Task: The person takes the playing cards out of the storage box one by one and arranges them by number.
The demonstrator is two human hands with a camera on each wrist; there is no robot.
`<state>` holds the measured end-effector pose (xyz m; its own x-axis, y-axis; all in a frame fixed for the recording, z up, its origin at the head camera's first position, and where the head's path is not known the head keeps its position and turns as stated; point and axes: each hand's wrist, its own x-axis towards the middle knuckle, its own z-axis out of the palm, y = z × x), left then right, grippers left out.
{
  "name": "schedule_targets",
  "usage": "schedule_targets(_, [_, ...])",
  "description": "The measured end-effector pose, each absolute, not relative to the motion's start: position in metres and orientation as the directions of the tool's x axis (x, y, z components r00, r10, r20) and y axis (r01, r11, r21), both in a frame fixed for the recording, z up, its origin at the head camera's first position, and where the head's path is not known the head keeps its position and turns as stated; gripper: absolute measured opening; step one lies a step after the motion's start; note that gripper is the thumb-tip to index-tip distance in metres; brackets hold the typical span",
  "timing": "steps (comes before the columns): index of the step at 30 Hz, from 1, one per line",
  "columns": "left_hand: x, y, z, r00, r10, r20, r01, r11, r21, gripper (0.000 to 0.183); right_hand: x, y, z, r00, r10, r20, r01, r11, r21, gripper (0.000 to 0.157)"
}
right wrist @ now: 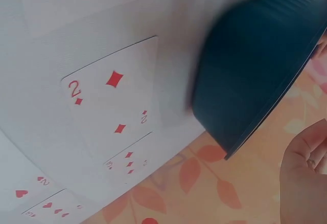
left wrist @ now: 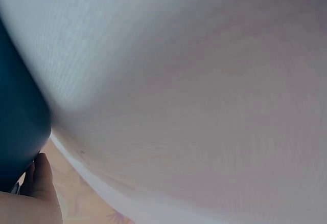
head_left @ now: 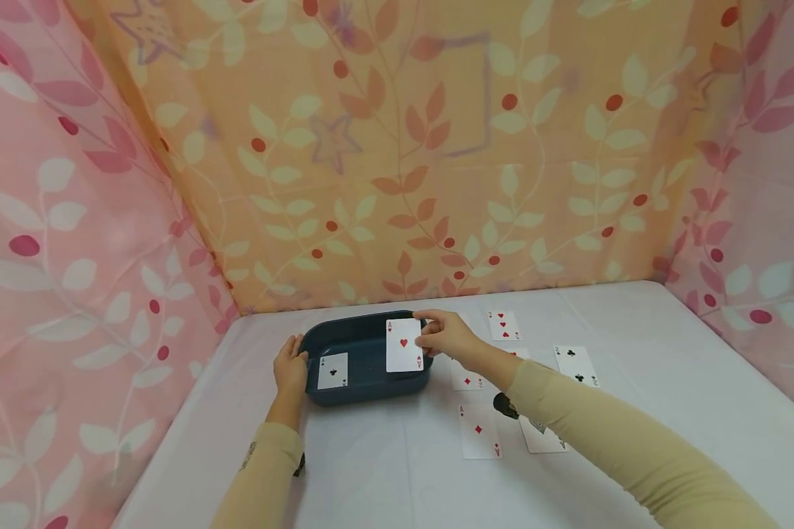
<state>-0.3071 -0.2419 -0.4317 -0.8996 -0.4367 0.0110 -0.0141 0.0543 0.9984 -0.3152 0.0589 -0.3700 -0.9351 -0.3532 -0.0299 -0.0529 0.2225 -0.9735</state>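
Note:
A dark blue dish (head_left: 370, 393) stands on the white table. My left hand (head_left: 291, 367) grips its left end, with the thumb at the rim. An ace of clubs (head_left: 333, 371) lies inside the dish at the left. Between right thumb and fingers I pinch an ace of hearts (head_left: 403, 345), face up over the dish's right part. The right hand (head_left: 450, 336) is right at the dish's right rim. In the right wrist view this hand (right wrist: 304, 178) shows at the lower right edge, its card out of frame.
Right of the dish lie several face-up cards: an ace of diamonds (head_left: 479, 433), a two of diamonds (right wrist: 97, 96), a three of diamonds (right wrist: 129, 155), a three of hearts (head_left: 505, 325) and a two of clubs (head_left: 576, 364). My right forearm partly covers another ace (head_left: 544, 438). Patterned cloth (head_left: 397, 184) hangs behind.

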Motion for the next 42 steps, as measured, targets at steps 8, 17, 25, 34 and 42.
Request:
schedule_targets(8, [-0.305, -0.242, -0.434, -0.895, -0.445, 0.024, -0.011, 0.076, 0.997, 0.055, -0.31, 0.075, -0.371, -0.932, -0.362, -0.005, -0.081, 0.223, -0.971, 0.054])
schedule_targets(17, [-0.306, -0.241, -0.432, -0.896, -0.442, 0.029, -0.005, 0.076, 0.997, 0.055, -0.303, 0.087, -0.37, -0.933, -0.359, -0.011, -0.076, 0.229, -0.97, 0.056])
schedule_targets(25, [-0.305, -0.241, -0.433, -0.898, -0.439, 0.027, -0.015, 0.092, 0.996, 0.055, -0.299, 0.099, -0.371, -0.935, -0.353, -0.02, -0.063, 0.22, -0.973, 0.057])
schedule_targets(34, [-0.306, -0.245, -0.433, -0.893, -0.449, 0.033, -0.015, 0.103, 0.995, 0.055, -0.297, 0.113, -0.371, -0.934, -0.355, -0.023, -0.062, 0.227, -0.972, 0.058])
schedule_targets(42, [-0.305, -0.245, -0.432, -0.893, -0.449, 0.027, -0.026, 0.112, 0.993, 0.056, -0.293, 0.122, -0.369, -0.935, -0.354, -0.024, -0.066, 0.24, -0.968, 0.058])
